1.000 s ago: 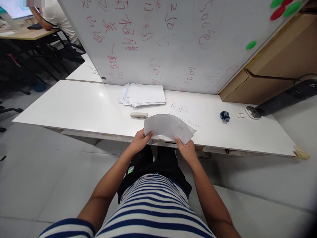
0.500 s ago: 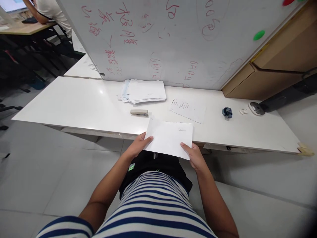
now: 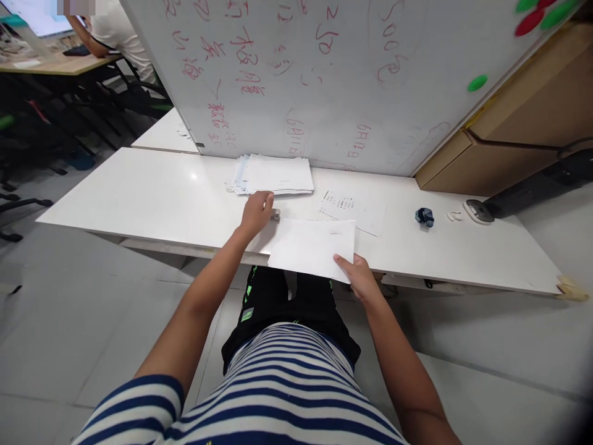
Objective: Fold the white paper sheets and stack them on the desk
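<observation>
My left hand [image 3: 256, 215] lies over the stapler [image 3: 276, 214], with its fingers curled down round it. Only the right end of the stapler shows beyond the hand, and my fingertips are partly hidden. My right hand [image 3: 359, 272] grips the lower right corner of a white sheet of paper [image 3: 308, 244], thumb on top and fingers beneath. The sheet is level over the front edge of the desk, its left side no longer held. Faint marks show near its top right corner.
On the white desk [image 3: 139, 198] are a stack of papers [image 3: 280, 175], a printed sheet [image 3: 354, 210], a dark blue crumpled item [image 3: 424, 217] and a round grey-white device [image 3: 479, 211]. A whiteboard [image 3: 343, 80] stands behind, cardboard boxes [image 3: 467, 161] at right. Another person [image 3: 120, 37] sits far left.
My left hand has let go of the paper's left edge and moved up and left onto the stapler. My right hand still holds the sheet, which has shifted slightly forward.
</observation>
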`<action>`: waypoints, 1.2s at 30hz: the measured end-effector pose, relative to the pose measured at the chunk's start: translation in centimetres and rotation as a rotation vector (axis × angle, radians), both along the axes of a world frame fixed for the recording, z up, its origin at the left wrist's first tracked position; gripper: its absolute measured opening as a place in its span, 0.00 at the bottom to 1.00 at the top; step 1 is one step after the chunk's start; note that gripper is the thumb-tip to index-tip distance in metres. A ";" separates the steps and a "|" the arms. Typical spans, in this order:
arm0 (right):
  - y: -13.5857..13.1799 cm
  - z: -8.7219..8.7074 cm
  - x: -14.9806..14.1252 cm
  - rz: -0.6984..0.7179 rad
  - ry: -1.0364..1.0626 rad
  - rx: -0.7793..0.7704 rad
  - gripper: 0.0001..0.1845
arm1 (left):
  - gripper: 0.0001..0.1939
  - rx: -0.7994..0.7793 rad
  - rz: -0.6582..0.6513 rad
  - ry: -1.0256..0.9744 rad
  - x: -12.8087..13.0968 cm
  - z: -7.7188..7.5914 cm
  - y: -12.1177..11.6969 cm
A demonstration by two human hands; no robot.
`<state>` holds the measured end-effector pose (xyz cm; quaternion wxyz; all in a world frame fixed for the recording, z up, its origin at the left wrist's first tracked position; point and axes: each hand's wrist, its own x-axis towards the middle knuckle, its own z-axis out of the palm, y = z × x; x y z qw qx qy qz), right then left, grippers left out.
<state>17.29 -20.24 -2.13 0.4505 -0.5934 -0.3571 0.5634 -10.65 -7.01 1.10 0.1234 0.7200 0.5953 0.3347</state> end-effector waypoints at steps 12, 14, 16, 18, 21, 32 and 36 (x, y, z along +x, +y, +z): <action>1.5 0.2 -0.5 0.023 0.038 -0.001 0.18 | 0.20 -0.059 -0.066 0.213 -0.8 -1.8 2.3; 1.4 0.0 -0.5 0.027 0.036 0.007 0.18 | 0.20 -0.061 -0.069 0.213 -0.8 -1.9 2.4; 1.4 -0.1 -0.5 0.028 0.039 0.017 0.18 | 0.20 -0.063 -0.079 0.212 -0.9 -1.9 2.5; 1.4 -0.2 -0.6 0.025 0.048 0.009 0.19 | 0.20 -0.063 -0.087 0.210 -1.0 -1.9 2.5; 1.6 -0.3 -0.8 0.031 0.050 -0.002 0.20 | 0.20 -0.065 -0.098 0.206 -1.0 -1.9 2.5; 1.8 -0.4 -0.8 0.054 0.046 -0.004 0.17 | 0.19 -0.145 -0.142 0.218 -0.8 -1.2 2.4; 2.0 -0.7 -0.7 0.050 0.036 -0.039 0.18 | 0.19 -0.160 -0.178 0.231 -0.9 -1.0 2.4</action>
